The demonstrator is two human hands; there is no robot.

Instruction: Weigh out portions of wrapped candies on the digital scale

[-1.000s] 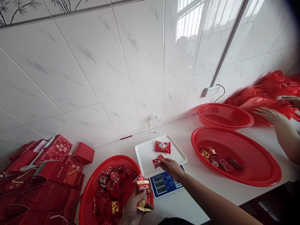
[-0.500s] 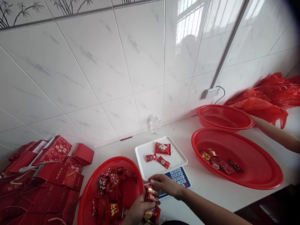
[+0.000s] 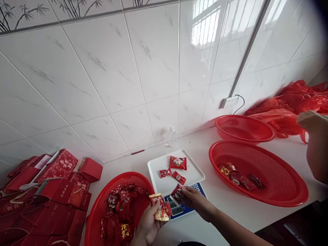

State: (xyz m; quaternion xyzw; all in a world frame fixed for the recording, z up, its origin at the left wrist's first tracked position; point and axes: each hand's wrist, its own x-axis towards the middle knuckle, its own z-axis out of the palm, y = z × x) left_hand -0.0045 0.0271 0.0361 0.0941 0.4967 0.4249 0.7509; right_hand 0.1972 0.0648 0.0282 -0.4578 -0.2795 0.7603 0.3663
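Keeping a heap of red wrapped sweets [image 3: 123, 201] in the round basket [image 3: 95, 208] at the front left of the worktop [image 3: 118, 167], some dotted white, one lettered in gold. Carrying, on the white tray [image 3: 160, 164] of the blue-panelled scale [image 3: 183, 212], a larger red packet [image 3: 178, 162] toward the back edge and, in front of it, a dotted sweet [image 3: 165, 173] just beside a tilted sweet [image 3: 178, 177]. Storing a few packets [image 3: 247, 182] in the large oval basket [image 3: 276, 171] toward the worktop's right front edge, gathered at its left end. Standing behind that, a smaller basket [image 3: 242, 128], with its bottom partly hidden. Massing red gift boxes [image 3: 58, 194] at the worktop's left end.

Clamping the left hand [image 3: 150, 220] on a gold-ended packet [image 3: 160, 208], near the tray's front left corner. Pinching a dark red sweet [image 3: 177, 193] between the right hand's [image 3: 197, 201] thumb and fingers, above the scale's panel, near the tray's front edge.

Differing from half a second ago: holding the right hand away from the left, no longer over its packets; leaving the tray's three pieces unmoved; showing another person's arm [image 3: 317, 147] drawn back from the smaller basket, beside red plastic bags [image 3: 289, 102].
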